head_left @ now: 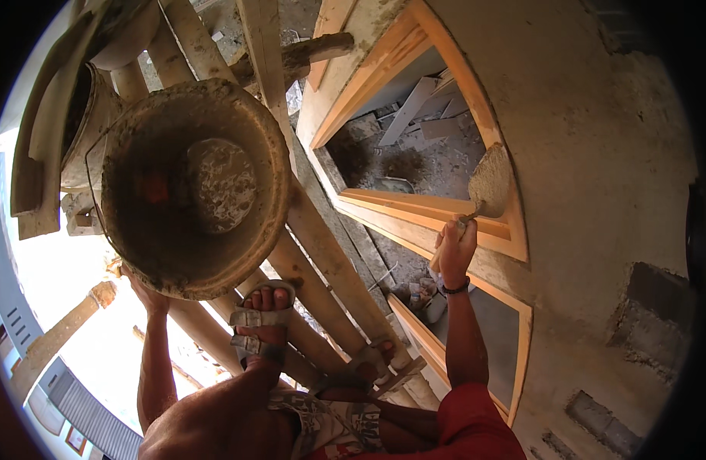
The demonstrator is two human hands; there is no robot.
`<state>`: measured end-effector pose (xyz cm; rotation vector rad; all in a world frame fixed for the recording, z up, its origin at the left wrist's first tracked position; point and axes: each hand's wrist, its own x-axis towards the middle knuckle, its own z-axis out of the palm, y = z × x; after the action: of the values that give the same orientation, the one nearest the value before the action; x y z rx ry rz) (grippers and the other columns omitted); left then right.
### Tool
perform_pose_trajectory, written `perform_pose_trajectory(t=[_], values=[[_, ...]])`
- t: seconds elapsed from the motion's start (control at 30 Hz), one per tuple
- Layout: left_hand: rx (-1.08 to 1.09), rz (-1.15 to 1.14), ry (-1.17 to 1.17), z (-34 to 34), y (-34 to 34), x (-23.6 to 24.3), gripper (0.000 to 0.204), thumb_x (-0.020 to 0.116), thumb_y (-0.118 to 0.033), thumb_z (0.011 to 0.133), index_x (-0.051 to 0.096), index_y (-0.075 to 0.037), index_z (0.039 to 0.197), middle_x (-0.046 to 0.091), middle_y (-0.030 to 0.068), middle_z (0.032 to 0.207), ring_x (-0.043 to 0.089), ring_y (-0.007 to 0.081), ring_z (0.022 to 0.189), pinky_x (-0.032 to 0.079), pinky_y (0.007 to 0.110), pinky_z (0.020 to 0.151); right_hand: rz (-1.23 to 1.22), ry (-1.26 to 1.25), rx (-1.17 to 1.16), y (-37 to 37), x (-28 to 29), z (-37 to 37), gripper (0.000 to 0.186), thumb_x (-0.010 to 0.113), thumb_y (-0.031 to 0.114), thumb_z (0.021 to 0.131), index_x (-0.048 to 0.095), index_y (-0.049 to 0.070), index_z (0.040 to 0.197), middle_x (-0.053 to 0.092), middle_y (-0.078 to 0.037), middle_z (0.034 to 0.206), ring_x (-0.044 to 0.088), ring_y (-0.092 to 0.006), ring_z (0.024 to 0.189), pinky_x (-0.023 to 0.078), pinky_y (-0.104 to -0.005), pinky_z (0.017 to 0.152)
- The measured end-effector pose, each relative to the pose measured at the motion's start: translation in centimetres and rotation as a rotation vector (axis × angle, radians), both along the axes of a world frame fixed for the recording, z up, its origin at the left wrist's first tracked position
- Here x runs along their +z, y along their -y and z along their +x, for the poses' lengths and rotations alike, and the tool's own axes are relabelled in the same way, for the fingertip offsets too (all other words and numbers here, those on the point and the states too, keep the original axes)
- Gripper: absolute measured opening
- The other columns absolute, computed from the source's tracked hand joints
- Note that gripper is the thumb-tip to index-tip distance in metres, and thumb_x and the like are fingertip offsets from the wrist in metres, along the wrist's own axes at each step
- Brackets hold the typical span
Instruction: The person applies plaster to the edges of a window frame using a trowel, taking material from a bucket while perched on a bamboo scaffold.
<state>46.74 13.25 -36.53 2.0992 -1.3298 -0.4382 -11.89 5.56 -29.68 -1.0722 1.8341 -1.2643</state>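
My right hand (455, 253) is closed round the handle of a trowel (467, 220). Grey mortar (491, 182) covers its blade, at the lower right side of a wooden window frame (504, 230) in the wall. On the left is a big mortar-crusted bucket (272, 222) with a thin wire handle and a wet grey mix (224, 184) inside. My left hand (147, 295) is at the outside of its near left rim; the bucket's edge hides most of the fingers, so their grip cannot be made out.
I am on a scaffold of spaced wooden poles (322, 238), with gaps between them. A sandalled foot (262, 322) rests near the bucket. Another container (100, 115) stands behind it. Boards and rubble (422, 115) show through the window opening. The plastered wall (567, 192) rises at right.
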Motion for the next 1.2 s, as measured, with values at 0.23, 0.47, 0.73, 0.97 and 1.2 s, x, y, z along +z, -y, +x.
perform_pose_trajectory(t=[0.23, 0.47, 0.73, 0.97, 1.2], values=[[-0.065, 0.005, 0.158, 3.0, -2.0, -2.9, 0.087, 0.048, -0.067, 0.088, 0.038, 0.003, 0.138, 0.044, 0.0256, 0.129, 0.049, 0.0436, 0.117, 0.039, 0.050, 0.100, 0.010, -0.082, 0.066, 4.2, 0.9, 2.2, 0.020, 0.058, 0.018, 0.098, 0.049, 0.002, 0.103, 0.050, -0.001, 0.066, 0.046, -0.0071, 0.051, 0.039, -0.0248, 0.045], [-0.031, 0.038, 0.095, 5.0, -3.2, -3.9, 0.092, 0.056, -0.067, 0.084, 0.035, 0.003, 0.140, 0.044, 0.0257, 0.131, 0.045, 0.0424, 0.123, 0.036, 0.050, 0.103, -0.022, 0.013, -0.049, -2.6, -0.4, -0.9, 0.023, 0.060, 0.020, 0.097, 0.049, 0.002, 0.105, 0.051, -0.001, 0.070, 0.047, -0.0062, 0.055, 0.040, -0.0245, 0.047], [-0.036, 0.042, 0.053, 4.2, -2.7, -4.1, 0.078, 0.062, -0.045, 0.089, 0.033, 0.001, 0.145, 0.040, 0.0234, 0.141, 0.040, 0.0396, 0.130, 0.032, 0.049, 0.109, 0.018, -0.437, 0.071, 4.9, -0.6, 1.5, 0.027, 0.059, 0.022, 0.096, 0.052, -0.002, 0.105, 0.063, -0.015, 0.079, 0.061, -0.0247, 0.070, 0.050, -0.0373, 0.067], [-0.070, 0.066, 0.183, 6.0, -4.0, -5.0, 0.086, 0.057, -0.059, 0.085, 0.036, 0.002, 0.142, 0.044, 0.0254, 0.137, 0.042, 0.0416, 0.128, 0.032, 0.049, 0.108, -0.006, -0.157, -0.039, -2.3, -1.4, -1.0, 0.024, 0.059, 0.021, 0.097, 0.050, 0.000, 0.105, 0.054, -0.003, 0.066, 0.051, -0.0102, 0.055, 0.042, -0.0272, 0.049], [0.008, -0.016, -0.075, 1.3, -1.1, -1.5, 0.082, 0.053, -0.058, 0.088, 0.036, 0.002, 0.142, 0.045, 0.0261, 0.136, 0.044, 0.0393, 0.127, 0.034, 0.047, 0.107, -0.023, -0.531, 0.108, 8.4, -1.6, 2.7, 0.029, 0.060, 0.024, 0.096, 0.052, -0.002, 0.106, 0.061, -0.014, 0.072, 0.061, -0.0324, 0.065, 0.050, -0.0416, 0.065]])
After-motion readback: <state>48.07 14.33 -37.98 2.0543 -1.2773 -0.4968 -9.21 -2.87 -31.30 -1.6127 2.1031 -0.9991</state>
